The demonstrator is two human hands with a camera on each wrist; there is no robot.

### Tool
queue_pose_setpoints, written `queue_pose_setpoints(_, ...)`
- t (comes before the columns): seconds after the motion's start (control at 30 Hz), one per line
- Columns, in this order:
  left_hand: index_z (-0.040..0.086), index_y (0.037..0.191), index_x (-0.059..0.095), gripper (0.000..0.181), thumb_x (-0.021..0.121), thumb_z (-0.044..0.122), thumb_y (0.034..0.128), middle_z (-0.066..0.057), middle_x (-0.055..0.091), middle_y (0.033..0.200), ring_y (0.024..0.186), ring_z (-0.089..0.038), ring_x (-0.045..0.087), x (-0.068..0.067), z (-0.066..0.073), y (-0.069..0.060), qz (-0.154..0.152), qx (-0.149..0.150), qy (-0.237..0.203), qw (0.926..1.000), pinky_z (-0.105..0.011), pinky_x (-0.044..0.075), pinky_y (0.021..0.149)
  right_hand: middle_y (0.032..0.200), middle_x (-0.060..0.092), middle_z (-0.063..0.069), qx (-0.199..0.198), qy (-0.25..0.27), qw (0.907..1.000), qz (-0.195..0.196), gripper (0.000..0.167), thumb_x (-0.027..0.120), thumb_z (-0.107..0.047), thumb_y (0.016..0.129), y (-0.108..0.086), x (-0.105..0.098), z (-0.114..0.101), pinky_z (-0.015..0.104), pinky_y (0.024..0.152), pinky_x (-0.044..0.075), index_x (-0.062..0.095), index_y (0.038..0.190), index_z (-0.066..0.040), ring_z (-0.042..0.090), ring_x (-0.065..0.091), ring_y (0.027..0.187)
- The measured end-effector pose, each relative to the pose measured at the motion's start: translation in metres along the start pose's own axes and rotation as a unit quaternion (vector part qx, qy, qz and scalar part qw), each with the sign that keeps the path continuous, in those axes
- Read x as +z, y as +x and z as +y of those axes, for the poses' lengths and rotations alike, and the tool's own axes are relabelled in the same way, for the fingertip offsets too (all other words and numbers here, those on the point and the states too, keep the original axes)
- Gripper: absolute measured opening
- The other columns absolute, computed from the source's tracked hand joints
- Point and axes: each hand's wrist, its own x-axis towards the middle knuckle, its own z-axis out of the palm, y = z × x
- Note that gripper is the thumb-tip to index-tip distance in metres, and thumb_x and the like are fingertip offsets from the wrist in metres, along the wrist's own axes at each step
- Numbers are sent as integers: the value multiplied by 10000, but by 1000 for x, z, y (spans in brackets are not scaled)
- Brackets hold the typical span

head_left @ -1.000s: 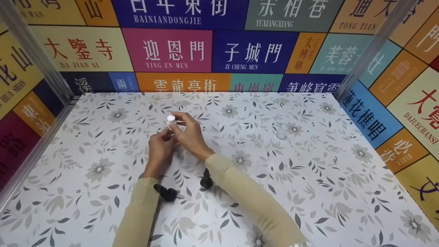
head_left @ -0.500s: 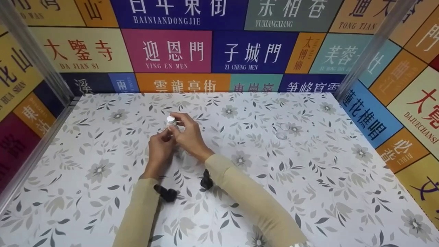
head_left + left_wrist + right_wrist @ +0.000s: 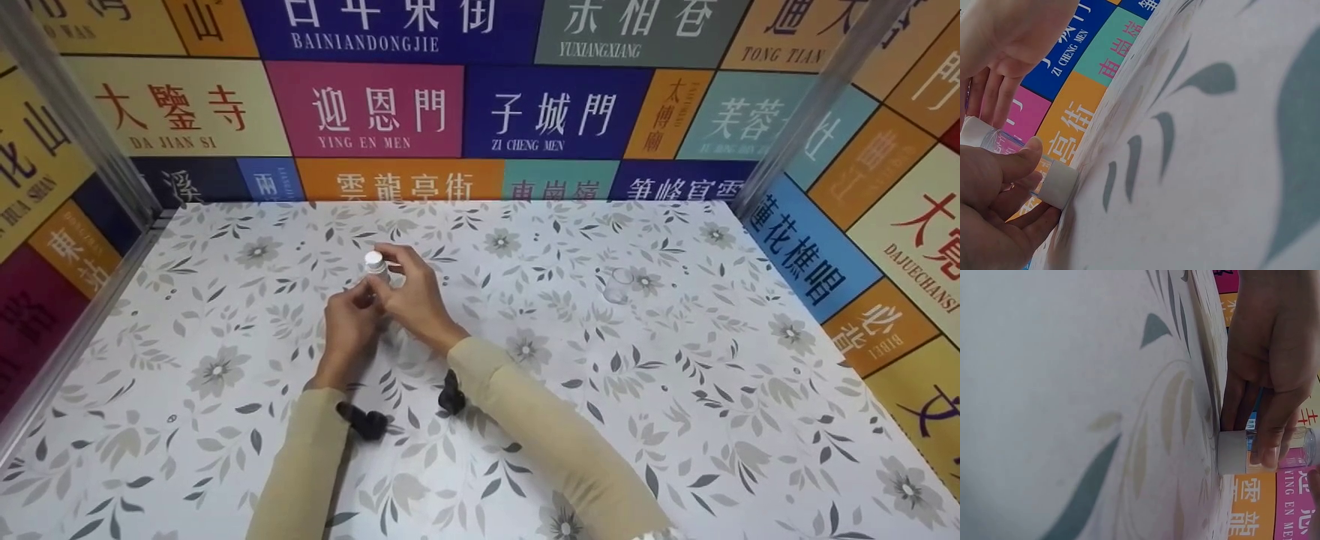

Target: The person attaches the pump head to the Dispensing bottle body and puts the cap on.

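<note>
A small clear bottle with a white cap [image 3: 373, 259] on top and a white lower end [image 3: 1058, 185] stands upright on the table, held by both hands. My left hand [image 3: 351, 322] grips its lower part; in the left wrist view the thumb and fingers close round the clear body [image 3: 1293, 443] just above the white end. At the top, my right hand [image 3: 420, 296] has thumb and index finger about the bottle just under the cap. Only fingertips of the right hand show in the right wrist view, at the right edge.
On the table [image 3: 645, 420], to the right of the hands, lies a clear round piece [image 3: 616, 286], hard to make out. A wall of coloured signs [image 3: 367, 112] rises behind the table. A black wrist camera [image 3: 367, 424] hangs from the left sleeve.
My right thumb has slipped slightly lower on the bottle, and more of the cap's side shows above it. My left hand keeps its place.
</note>
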Motion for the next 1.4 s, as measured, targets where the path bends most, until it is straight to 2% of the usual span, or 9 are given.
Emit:
queue_pose_setpoints(0.17,76,1297,657,387,682,77,910,-178,716,1206,1042,-278,713,1,0,1,-14,-36,-68,10000,-159,516,742,1248,657,158,6,13,10000,-97,415,684,-4,894,0,0,-3,239,994,530,596,1299,3,245,661,1142)
queue_pose_setpoints(0.33,5,1199,710,304,684,42,899,-220,742,1103,974,-315,727,1,-1,2,116,272,-21,9996,-97,467,671,1243,665,147,-84,-119,9998,-98,380,658,-8,923,0,0,-2,242,977,541,595,1297,15,242,670,1115)
queue_pose_setpoints(0.43,-8,1185,712,293,686,33,896,-223,743,1097,966,-314,725,2,-1,3,114,315,48,9994,-88,457,665,1235,668,148,-118,-149,9998,-94,378,666,-22,925,-1,-1,-1,246,967,548,597,1294,13,246,677,1099)
queue_pose_setpoints(0.57,5,1185,716,291,690,39,897,-217,743,1105,966,-309,720,2,-1,2,72,241,62,9997,-144,495,699,1229,664,156,-111,-173,9997,-135,389,679,-36,920,-2,-2,-1,250,958,553,593,1294,21,254,679,1085)
queue_pose_setpoints(0.77,54,1256,689,353,673,51,904,-192,723,1188,1070,-292,707,1,0,0,-14,-1,21,10000,-301,552,859,1238,663,149,-194,-456,9988,-51,469,757,-74,857,1,-6,-3,253,989,531,593,1291,-1,245,645,1137)
queue_pose_setpoints(0.83,65,1289,666,382,668,52,907,-182,711,1220,1102,-281,697,1,0,0,-56,-73,-36,10000,-303,549,877,1251,656,146,-189,-509,9985,-34,495,772,-82,842,2,-7,-3,221,1008,509,590,1298,-15,242,632,1162)
queue_pose_setpoints(0.97,78,1299,662,389,672,65,910,-175,720,1207,1071,-268,699,1,0,0,-55,-91,-35,9999,-251,535,822,1282,642,148,-157,-420,9989,-112,482,739,-50,861,3,-7,-4,211,1034,495,581,1315,-6,249,627,1188)
queue_pose_setpoints(1.17,71,1253,693,337,683,89,917,-182,735,1164,1031,-277,715,2,-1,0,-42,-13,3,10000,-236,542,797,1258,653,157,-110,-308,9991,-253,417,672,5,905,0,-4,-3,298,1003,542,580,1310,35,254,669,1133)
queue_pose_setpoints(1.4,39,1227,704,338,693,47,890,-197,736,1150,1021,-318,715,2,0,1,147,215,203,9995,-277,543,830,1204,667,137,-28,-425,9989,-182,421,719,-49,895,1,-5,-2,269,961,550,596,1294,2,236,680,1084)
